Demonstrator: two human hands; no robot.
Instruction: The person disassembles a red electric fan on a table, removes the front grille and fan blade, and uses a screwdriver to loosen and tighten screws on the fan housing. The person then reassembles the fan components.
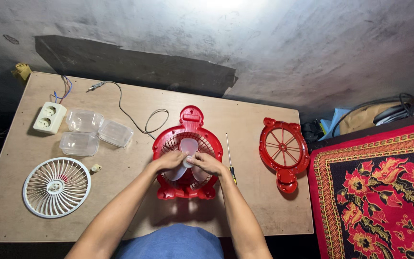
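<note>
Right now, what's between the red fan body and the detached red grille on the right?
A screwdriver lies on the board between the red fan body and the detached red grille, seen in the head view.

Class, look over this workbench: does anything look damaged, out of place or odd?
The red fan under both hands lies open, its red front grille set apart to the right. The socket block at far left shows bare loose wires. Nothing looks spilled.

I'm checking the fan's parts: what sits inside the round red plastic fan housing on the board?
Inside the round red plastic fan housing lies a translucent white plastic blade. The left hand and right hand cover its hub and lower blades.
</note>
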